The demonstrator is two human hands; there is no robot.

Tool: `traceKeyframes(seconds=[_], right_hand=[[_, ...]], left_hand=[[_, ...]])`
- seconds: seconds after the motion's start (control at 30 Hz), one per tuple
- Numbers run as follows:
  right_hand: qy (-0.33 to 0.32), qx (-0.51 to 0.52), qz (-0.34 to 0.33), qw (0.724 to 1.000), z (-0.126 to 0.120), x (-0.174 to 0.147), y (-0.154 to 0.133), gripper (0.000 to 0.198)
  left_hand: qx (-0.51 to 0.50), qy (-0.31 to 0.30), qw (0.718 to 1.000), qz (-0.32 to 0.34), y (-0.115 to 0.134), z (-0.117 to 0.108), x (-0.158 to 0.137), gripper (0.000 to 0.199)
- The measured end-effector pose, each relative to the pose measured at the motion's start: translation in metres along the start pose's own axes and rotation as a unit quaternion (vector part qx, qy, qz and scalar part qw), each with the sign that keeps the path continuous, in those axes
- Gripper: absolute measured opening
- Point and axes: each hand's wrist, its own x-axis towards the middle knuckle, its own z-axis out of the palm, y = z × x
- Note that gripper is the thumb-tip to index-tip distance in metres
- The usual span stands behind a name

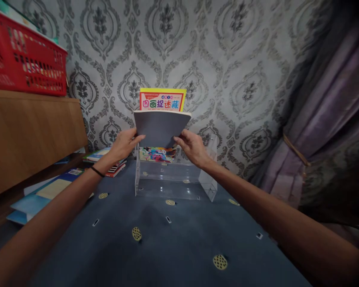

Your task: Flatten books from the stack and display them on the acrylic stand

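Note:
Between both hands I hold a book with a plain dark grey cover (163, 126), raised in front of a clear acrylic rack (208, 177). My left hand (125, 143) grips its left edge, thumb on the near face. At the lower right corner, my right hand (193, 146) pinches it the same way. Behind it stands a picture book (163, 103) with a pink cover, a yellow border and coloured Chinese characters; its colourful lower part shows beneath the grey book. The rack's front tiers hold nothing and let the blue cloth show through.
Books lie in piles (115, 169) left of the rack, and more blue books (44, 195) are nearer me. A red plastic basket (32, 59) sits on a wooden cabinet (36, 135) at left. Blue patterned cloth (155, 247) covers the surface. A tied purple curtain (305, 131) hangs at right.

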Motion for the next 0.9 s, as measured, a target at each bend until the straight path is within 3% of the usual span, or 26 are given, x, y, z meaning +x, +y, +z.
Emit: traceKeyframes(seconds=[0.37, 0.77, 0.9], right_hand=[[-0.001, -0.068, -0.011, 0.998, 0.001, -0.004, 0.013, 0.025], [0.001, -0.105, -0.041, 0.994, 0.002, 0.003, 0.019, 0.024], [0.011, -0.103, -0.048, 0.993, 0.003, 0.0, 0.021, 0.027]], left_hand=[[0.011, 0.0, 1.0, -0.001, -0.015, 0.02, 0.0, 0.032], [-0.015, -0.002, 1.0, 0.004, -0.018, 0.022, 0.002, 0.034], [-0.001, 0.026, 1.0, 0.018, -0.021, 0.026, 0.001, 0.032]])
